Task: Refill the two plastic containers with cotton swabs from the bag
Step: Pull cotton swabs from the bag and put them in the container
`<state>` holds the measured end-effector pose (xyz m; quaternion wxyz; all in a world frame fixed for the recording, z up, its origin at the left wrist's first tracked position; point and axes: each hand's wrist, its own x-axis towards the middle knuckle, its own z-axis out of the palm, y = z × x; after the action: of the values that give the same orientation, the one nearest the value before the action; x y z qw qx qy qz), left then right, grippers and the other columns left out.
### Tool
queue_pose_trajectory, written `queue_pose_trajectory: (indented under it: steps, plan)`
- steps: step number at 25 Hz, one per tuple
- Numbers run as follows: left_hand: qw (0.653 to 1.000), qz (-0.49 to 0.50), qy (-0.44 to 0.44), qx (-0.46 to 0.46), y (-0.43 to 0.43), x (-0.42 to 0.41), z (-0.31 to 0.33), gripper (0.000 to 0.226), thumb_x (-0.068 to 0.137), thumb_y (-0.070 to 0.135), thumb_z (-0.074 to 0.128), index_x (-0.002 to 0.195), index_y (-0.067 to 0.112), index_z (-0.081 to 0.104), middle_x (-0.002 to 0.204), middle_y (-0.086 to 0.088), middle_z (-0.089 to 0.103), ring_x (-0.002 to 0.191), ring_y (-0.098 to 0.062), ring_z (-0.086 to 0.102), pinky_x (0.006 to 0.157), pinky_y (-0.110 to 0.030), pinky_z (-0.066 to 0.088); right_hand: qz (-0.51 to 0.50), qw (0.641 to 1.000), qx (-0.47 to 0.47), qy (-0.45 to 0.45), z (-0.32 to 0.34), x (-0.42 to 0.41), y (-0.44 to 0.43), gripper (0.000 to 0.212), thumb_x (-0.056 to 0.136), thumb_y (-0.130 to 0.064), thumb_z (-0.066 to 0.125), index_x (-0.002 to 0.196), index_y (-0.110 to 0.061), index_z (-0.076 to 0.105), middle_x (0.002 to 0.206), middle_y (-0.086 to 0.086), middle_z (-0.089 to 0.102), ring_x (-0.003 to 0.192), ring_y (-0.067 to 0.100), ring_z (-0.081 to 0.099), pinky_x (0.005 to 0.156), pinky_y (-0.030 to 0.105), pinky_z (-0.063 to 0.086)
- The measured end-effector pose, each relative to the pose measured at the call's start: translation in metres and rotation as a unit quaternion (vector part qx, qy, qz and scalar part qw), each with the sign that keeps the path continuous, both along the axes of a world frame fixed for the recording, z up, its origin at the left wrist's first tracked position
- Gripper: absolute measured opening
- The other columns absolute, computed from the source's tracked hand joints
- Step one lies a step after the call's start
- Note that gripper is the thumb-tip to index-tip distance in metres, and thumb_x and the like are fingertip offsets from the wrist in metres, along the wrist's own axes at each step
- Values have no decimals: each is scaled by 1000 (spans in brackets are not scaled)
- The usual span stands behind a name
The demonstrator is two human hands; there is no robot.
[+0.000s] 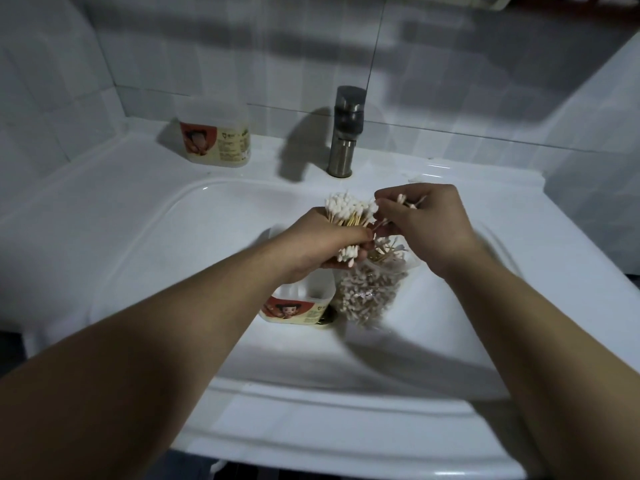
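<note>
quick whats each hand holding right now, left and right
Left hand: grips a bundle of cotton swabs.
Right hand: pinches a few loose swabs.

A white ceramic washbasin (pixel 114 216) is set against a wall (pixel 214 43) clad in pale grey-white tiles, which is crossed by broad, soft shadows. A brushed-metal tap (pixel 346 133) is mounted upright at the back rim, and its dark shadow is thrown leftward onto the ledge. The scene is dimly lit.
</note>
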<state>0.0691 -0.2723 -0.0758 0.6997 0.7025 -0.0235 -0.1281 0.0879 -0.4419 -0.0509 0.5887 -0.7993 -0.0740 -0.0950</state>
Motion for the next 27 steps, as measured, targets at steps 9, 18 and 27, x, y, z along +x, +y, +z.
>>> queue_pose_trajectory:
  steps: [9,18,27]
  plan:
    - [997,16,30,-75,1,-3,4,26,97,17,68,121,10,67,107,-9,78,99,-23,76,80,-36,63,7,992,107,74,0,-5,8,29,104,-34,54,102,-13,74,92,2,80,89,20,73,66,32,51]
    - [997,2,13,-82,-1,-7,7,15,94,5,67,106,14,71,88,-3,74,80,-14,71,70,-28,59,95,990,-7,101,-5,-12,18,55,107,-44,45,87,5,63,72,13,59,66,30,51,67,43,43]
    - [998,16,6,-53,0,-5,8,17,90,4,69,103,14,72,82,-3,74,73,-12,68,69,-30,55,99,982,19,160,-4,-9,12,54,100,-67,37,91,-27,72,91,2,71,87,21,65,76,42,46]
